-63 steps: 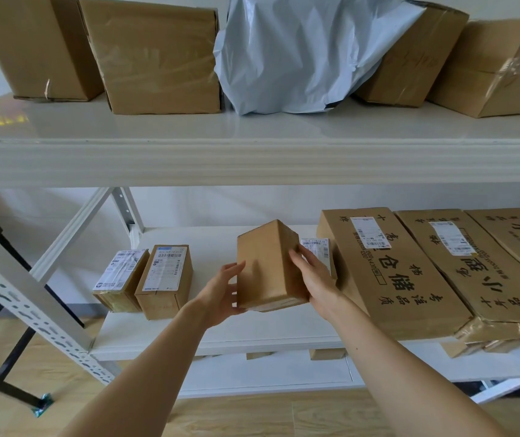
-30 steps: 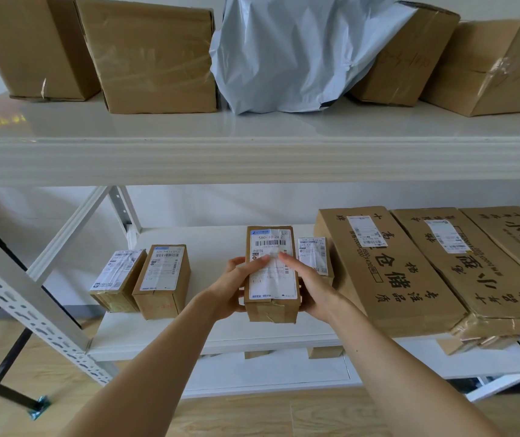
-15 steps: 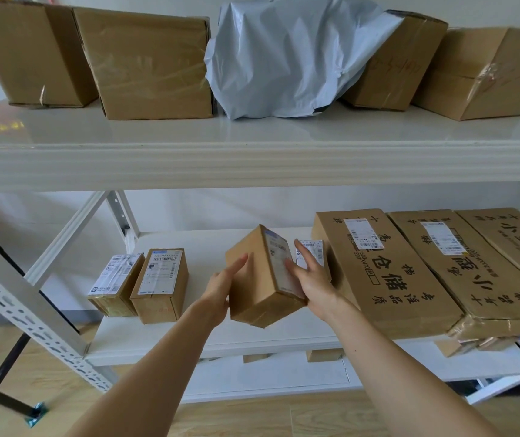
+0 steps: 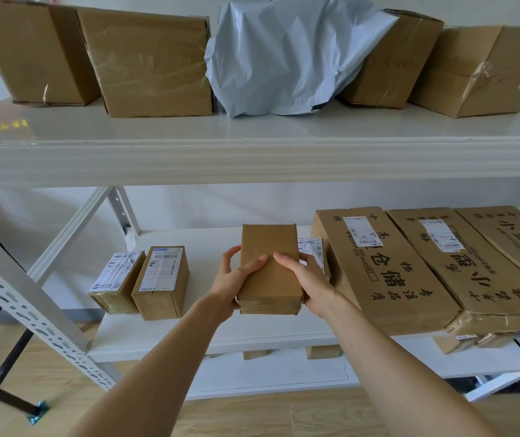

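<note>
The white lower shelf (image 4: 208, 329) carries long printed cartons (image 4: 384, 279) at right and two labelled boxes (image 4: 162, 280) at left. Between them, a small brown box (image 4: 269, 272) is held plain side up. The left grip (image 4: 230, 285) and right grip (image 4: 309, 279) clasp its sides, thumbs on top.
</note>
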